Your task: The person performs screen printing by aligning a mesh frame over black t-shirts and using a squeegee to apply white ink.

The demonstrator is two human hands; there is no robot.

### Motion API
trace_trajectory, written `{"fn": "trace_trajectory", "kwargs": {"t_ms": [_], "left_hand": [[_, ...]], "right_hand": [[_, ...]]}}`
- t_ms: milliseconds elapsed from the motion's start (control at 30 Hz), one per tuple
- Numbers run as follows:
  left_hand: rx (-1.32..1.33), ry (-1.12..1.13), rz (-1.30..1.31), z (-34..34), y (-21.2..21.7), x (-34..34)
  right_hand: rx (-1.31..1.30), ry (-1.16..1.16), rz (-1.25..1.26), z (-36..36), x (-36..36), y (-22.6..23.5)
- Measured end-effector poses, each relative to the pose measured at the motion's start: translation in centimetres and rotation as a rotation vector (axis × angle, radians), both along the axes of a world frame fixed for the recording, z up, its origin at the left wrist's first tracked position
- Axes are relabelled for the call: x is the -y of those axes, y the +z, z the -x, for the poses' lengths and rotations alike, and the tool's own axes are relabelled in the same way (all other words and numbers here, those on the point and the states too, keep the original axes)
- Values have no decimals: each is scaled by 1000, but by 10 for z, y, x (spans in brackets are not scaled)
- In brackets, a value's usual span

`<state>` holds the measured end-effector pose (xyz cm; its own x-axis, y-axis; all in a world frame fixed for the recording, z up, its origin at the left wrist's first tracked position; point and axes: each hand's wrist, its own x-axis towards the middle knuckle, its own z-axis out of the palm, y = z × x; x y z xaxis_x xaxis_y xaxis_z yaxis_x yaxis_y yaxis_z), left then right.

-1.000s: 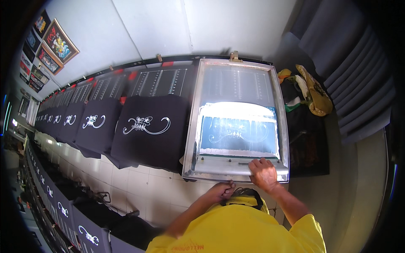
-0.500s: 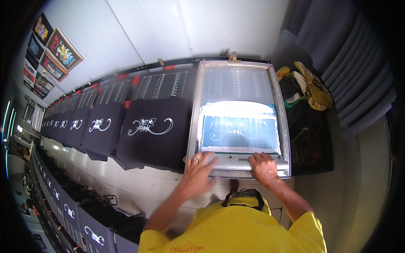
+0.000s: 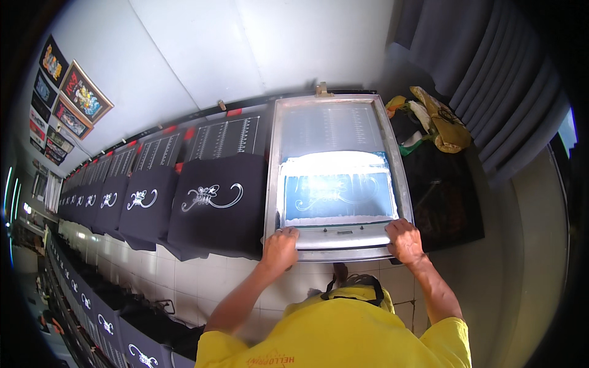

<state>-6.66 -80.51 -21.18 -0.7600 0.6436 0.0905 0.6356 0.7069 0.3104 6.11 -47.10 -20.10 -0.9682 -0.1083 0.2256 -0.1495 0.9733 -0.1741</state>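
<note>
The metal frame (image 3: 273, 172) holds white ink (image 3: 334, 163) and a silver bar (image 3: 337, 240).

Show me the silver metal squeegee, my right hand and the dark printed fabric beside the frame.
Silver metal squeegee (image 3: 341, 240), head view: middle of its bar.
Right hand (image 3: 405, 240), head view: its back.
Dark printed fabric (image 3: 216, 212), head view: near its centre.

Wall pictures (image 3: 86, 94), a grey curtain (image 3: 485, 73), a mustard bag (image 3: 451, 132)
Some framed, the pictures hang on the pale wall (image 3: 202, 49) beyond the far edge of the worktop (image 3: 223, 136); past its right end lies the bag, near the curtain.
</note>
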Motion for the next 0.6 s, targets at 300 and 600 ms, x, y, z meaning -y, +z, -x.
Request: {"fn": "trace_trajectory", "kwargs": {"t_ms": [300,600], "left_hand": [[-153,-23,-97,4,-13,4],[-282,-69,-159,30,-48,3]], "right_hand": [[57,0,25,-6,5,10],[-17,-21,-52,23,-8,-18]]}}
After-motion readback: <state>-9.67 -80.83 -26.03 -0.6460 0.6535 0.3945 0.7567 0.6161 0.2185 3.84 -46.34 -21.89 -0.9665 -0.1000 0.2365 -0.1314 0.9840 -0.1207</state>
